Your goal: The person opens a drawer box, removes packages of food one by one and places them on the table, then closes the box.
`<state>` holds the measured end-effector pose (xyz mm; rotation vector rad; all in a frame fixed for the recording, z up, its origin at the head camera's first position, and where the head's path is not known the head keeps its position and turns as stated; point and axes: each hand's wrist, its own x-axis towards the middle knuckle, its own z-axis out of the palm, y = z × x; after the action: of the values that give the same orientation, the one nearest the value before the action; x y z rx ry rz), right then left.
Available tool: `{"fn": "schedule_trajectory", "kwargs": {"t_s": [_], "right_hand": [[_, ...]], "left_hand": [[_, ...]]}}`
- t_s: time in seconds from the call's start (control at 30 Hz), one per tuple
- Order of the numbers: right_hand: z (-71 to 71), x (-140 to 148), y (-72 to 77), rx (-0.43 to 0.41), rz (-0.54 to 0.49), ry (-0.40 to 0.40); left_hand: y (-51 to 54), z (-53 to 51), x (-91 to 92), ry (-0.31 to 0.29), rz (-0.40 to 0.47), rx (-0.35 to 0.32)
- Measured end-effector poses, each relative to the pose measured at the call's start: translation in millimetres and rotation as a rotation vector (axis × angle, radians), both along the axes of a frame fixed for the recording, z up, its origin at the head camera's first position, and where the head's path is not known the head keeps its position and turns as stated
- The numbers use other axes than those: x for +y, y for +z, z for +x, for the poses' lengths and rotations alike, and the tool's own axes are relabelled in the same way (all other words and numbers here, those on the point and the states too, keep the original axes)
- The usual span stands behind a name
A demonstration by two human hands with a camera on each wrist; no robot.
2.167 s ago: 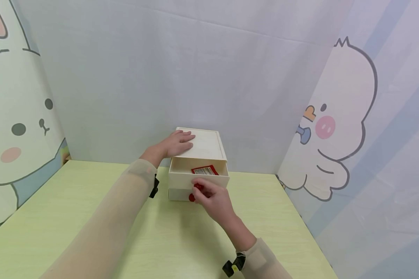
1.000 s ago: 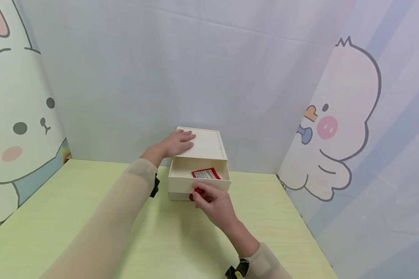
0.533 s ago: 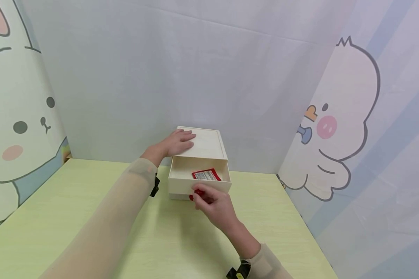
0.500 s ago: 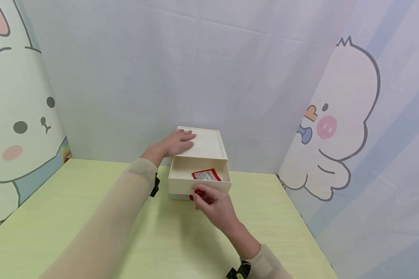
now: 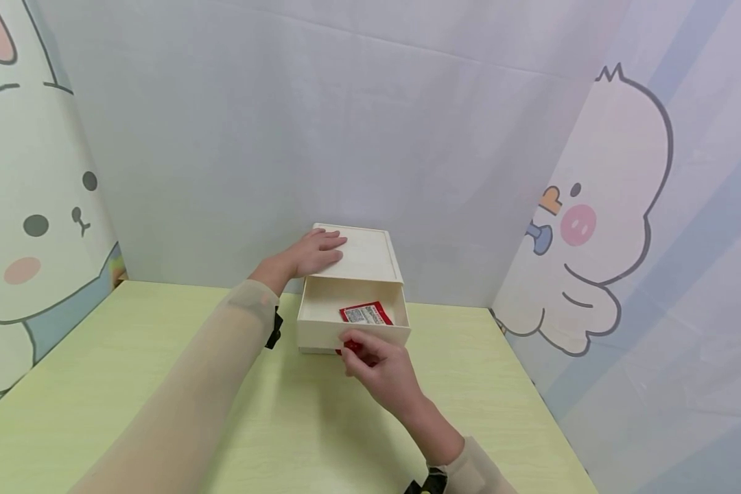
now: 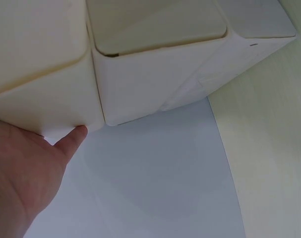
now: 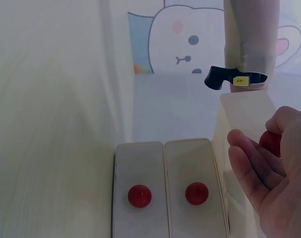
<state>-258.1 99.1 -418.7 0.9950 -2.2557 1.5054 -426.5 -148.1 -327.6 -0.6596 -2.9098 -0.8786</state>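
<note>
A small white drawer cabinet (image 5: 369,254) stands at the back of the table, its top drawer (image 5: 321,335) pulled partly out. Inside that drawer lies a red and white printed packet (image 5: 366,313). My left hand (image 5: 311,255) rests flat on the cabinet's top, fingers spread; the left wrist view shows its thumb (image 6: 73,140) against the cabinet. With thumb and fingers, my right hand (image 5: 379,363) pinches the drawer's red knob (image 7: 270,143), mostly hidden by the hand. Lower down, two closed drawers (image 7: 152,223) carry a red knob (image 7: 140,196) each in the right wrist view.
The pale yellow-green table (image 5: 284,439) extends in front and to both sides. A plain pale curtain (image 5: 321,123) hangs close behind the cabinet. Side curtains bear a cartoon rabbit (image 5: 49,151) at left and a white cartoon animal (image 5: 617,158) at right.
The top drawer has slid farther out toward me, my right hand moving with its knob. More of the packet shows. My left hand has stayed on the cabinet's top.
</note>
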Motion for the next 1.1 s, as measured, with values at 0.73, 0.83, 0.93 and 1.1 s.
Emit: {"fn": "schedule_trajectory", "kwargs": {"t_s": [0.73,0.83,0.93,1.1], "right_hand": [[9.3,3,-2.0,0.009,-0.014,0.022],[10.6,3,-1.6,0.004,-0.015,0.025],[12.8,4,0.1,-0.007,-0.007,0.021],[14.1,6,-1.1,0.005,-0.002,0.026]], "left_hand": [[2.6,4.3,-1.9,-0.019,-0.004,0.011],[2.2,4.5,-2.0,-0.020,-0.001,0.013],[1.8,4.6,-2.3,-0.023,0.004,0.014],[1.3,3.8,-2.7,-0.028,0.007,0.019]]}}
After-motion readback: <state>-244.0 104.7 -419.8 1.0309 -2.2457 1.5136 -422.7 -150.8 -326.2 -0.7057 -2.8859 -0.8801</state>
